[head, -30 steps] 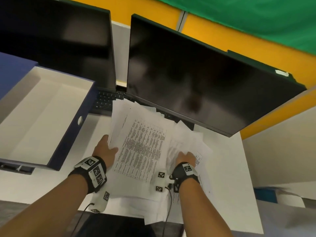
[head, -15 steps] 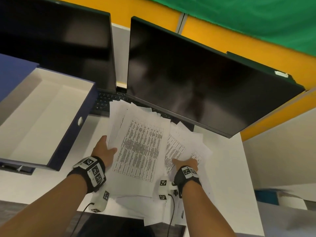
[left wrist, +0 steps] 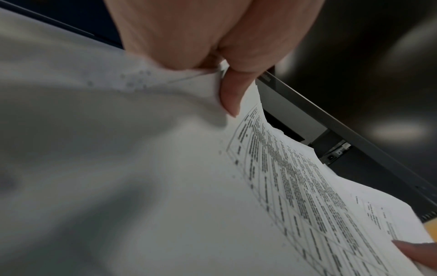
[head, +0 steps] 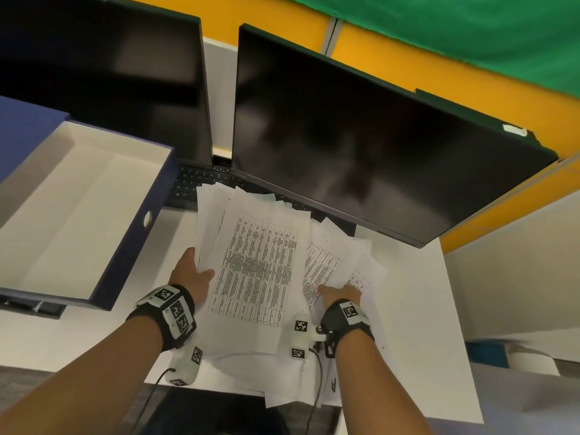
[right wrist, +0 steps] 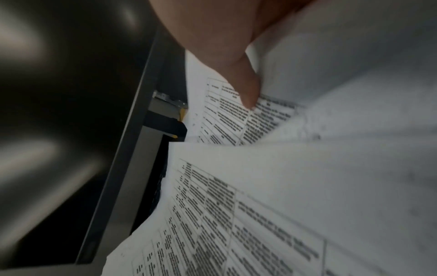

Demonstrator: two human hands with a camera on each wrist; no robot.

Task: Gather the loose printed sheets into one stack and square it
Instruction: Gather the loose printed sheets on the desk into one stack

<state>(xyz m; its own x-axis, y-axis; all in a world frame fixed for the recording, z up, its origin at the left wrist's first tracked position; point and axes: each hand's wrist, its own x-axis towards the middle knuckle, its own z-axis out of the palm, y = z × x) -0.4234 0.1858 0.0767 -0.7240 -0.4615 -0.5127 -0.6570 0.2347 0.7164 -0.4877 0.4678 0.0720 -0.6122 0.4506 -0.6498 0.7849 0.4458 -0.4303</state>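
1. The left hand pinches the left edge of the larger bundle of printed sheets: the thumb lies on the top page and the fingers are hidden beneath. Judging by the hold, clamping one edge keeps the pages from sliding apart while the rest are pulled in.

2. In the left wrist view the thumb presses down just inside the paper edge and the pages bow away from it, so they are lifted there, not lying flat.

3. The right hand grips a smaller fan of sheets just right of the main bundle. Its thumb rests on a printed table, and the fingers pass under the paper; how tightly they curl cannot be told. This looks like a hold for drawing the fan towards the left-hand bundle.

4. More loose pages lie below both grips, overhanging the near edge of the white desk. The stack is neither gathered nor squared yet.

5. Beyond both grips stands a dark monitor, with a laptop keyboard under it; an open blue box file lies to the left of the left hand.

6. Writing: the pages carry ruled tables of small black text, too blurred to read. The wrist bands bear square black-and-white markers. No brand is legible.
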